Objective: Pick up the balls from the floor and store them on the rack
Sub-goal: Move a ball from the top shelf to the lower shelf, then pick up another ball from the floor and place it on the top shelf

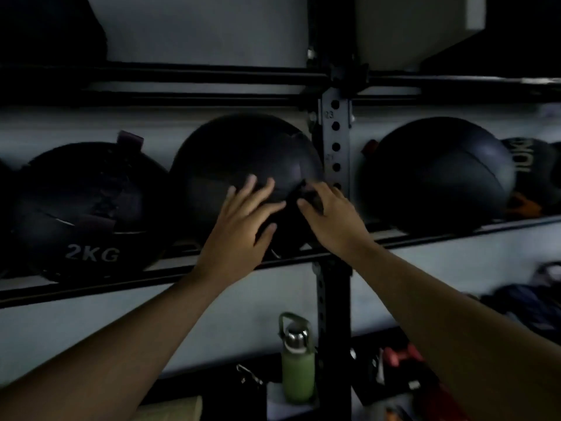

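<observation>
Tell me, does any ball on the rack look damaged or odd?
Yes. The black 2KG medicine ball at the left of the black metal rack shelf looks worn: its surface seems torn, with dark patches like tape and a flap sticking up on top.

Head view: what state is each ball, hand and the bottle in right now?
Middle black medicine ball: on the rack shelf, both hands on it.
Left hand: fingers spread flat on the ball.
Right hand: fingertips touching the ball's lower right.
Black 2KG-marked ball: shelved, untouched.
Right black ball: shelved, untouched.
Green bottle with steel cap: upright, capped.
</observation>
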Available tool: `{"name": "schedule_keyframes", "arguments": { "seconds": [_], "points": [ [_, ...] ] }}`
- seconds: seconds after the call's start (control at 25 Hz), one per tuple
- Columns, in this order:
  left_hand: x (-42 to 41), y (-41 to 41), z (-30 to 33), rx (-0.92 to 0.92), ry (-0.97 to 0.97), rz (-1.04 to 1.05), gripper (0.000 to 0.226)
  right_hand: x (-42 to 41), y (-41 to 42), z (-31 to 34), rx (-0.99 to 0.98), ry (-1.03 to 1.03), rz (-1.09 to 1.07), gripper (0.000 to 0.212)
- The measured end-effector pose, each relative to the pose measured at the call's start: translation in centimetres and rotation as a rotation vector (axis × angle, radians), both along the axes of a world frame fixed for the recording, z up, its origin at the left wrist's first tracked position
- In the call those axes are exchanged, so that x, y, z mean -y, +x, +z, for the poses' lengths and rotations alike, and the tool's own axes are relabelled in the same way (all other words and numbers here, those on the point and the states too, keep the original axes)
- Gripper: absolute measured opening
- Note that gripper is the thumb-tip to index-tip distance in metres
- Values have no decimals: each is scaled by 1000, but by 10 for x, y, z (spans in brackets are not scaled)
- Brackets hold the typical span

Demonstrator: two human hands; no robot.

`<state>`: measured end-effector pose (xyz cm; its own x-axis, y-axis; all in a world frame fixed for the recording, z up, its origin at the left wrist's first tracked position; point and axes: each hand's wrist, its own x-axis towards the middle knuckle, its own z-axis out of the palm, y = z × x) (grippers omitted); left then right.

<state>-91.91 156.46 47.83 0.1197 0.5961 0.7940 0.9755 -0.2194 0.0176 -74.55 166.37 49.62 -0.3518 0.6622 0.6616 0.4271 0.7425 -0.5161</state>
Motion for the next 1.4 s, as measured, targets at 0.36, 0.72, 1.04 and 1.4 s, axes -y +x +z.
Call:
{"name": "schedule_keyframes", "arguments": {
  "seconds": [0.36,0.72,1.04,1.4],
  "points": [
    [35,70,-203,49,-805,-297,28,141,142,-215,354,-408,-466,36],
    [195,275,-381,-245,-1302,-643,30,422,313,-398,435,-948,-769,20],
    [399,419,-496,-455,-1653,-693,30,668,411,-525,212,-1261,-944,24],
    [563,462,-742,-515,-2141,-444,25,864,433,-764,-475,-1699,-1227,27]
  ]
}}
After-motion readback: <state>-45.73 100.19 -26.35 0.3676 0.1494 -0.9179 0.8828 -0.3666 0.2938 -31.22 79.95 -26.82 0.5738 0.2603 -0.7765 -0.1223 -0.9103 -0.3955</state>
